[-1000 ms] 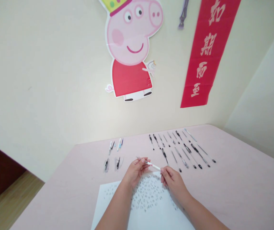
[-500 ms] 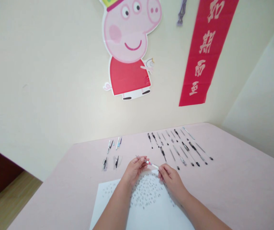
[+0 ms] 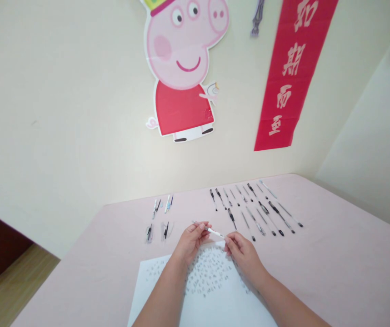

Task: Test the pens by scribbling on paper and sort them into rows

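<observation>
A slim white pen is held level between my two hands, just above the top edge of a white sheet. My left hand pinches its clear end, and a tip pokes out past those fingers. The fingertips of my right hand close on the opposite end, hiding it. Beneath my hands the sheet carries many small grey marks or bits, too small to make out. Beyond my right hand lies a black-gripped pen.
Two rows of clear and black pens and refills lie at the back right of the pink table. Back left are white pens and small clear packets with black pieces. A wall with a pig cutout rises behind.
The pen has turned or shifted slightly between my fingers: pink-red spots on its middle no longer show, and its barrel looks white. Both hands stay nearly in place.
</observation>
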{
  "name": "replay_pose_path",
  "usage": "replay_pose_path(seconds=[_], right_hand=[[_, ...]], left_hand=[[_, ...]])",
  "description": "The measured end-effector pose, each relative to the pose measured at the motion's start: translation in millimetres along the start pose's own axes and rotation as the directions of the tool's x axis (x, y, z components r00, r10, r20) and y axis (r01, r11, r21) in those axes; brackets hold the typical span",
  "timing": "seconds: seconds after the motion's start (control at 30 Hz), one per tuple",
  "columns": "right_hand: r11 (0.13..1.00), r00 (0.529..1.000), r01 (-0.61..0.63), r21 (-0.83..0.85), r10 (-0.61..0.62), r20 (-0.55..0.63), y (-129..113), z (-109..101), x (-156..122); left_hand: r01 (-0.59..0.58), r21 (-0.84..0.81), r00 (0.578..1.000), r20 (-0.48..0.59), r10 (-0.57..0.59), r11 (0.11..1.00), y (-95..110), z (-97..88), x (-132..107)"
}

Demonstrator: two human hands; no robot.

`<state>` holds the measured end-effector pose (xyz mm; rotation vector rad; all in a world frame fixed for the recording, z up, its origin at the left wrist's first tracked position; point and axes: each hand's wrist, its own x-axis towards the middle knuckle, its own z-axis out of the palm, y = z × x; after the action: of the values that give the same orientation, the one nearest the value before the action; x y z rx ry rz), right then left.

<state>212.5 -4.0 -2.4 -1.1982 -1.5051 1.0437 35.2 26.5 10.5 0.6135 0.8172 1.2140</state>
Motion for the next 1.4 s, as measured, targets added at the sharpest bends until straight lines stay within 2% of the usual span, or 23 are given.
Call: replay_pose_path(seconds=[0.17,0.37,0.7,0.83,0.93,1.1,1.23,1.4], right_hand=[[0.999,0.999,-0.032,-0.003,0.032,0.036,2.3,-0.1,-1.3],[0.999,0.997,0.029,0.023,-0.027,-0.073,6.4,1.9,2.6],[0.999,1.000,-0.010,-0.032,0.011,0.022,-0.2,-0.7,-2.1],[1.000,0.999,0.017,0.016,-0.016,-0.035,1.9,1.5,0.6],[1.000,0.998,0.029,-0.011,-0.030,-0.053,2.1,1.5,1.9],[0.998,0.999,0.046,-0.051,-0.045,0.022,2.7,-0.7,-1.1],[1.000,0.998,0.009,-0.011,-0.008,0.059,4.0,-0.2,-3.2],[1.000,1.000,0.023,0.004,-0.023,-0.005,2.3,0.2,-1.2]], left_hand=[[-0.002,-0.003,1.000,0.004,0.002,1.000,0.7,1.1,-0.9],[-0.011,-0.006,0.999,-0.042,0.011,1.000,0.0,1.0,0.9],[-0.003,-0.015,1.000,0.003,0.003,1.000,0.6,2.3,-0.9],[-0.003,-0.011,1.000,-0.015,0.003,1.000,0.6,2.4,-0.6],[0.000,-0.010,1.000,-0.021,0.000,1.000,0.6,2.7,-0.2],[0.004,-0.007,1.000,-0.012,-0.004,1.000,1.1,2.9,-0.6],[0.015,-0.010,1.000,-0.004,-0.015,1.000,1.3,2.9,-1.2],[0.002,-0.008,1.000,-0.025,-0.002,1.000,0.5,2.9,-1.0]])
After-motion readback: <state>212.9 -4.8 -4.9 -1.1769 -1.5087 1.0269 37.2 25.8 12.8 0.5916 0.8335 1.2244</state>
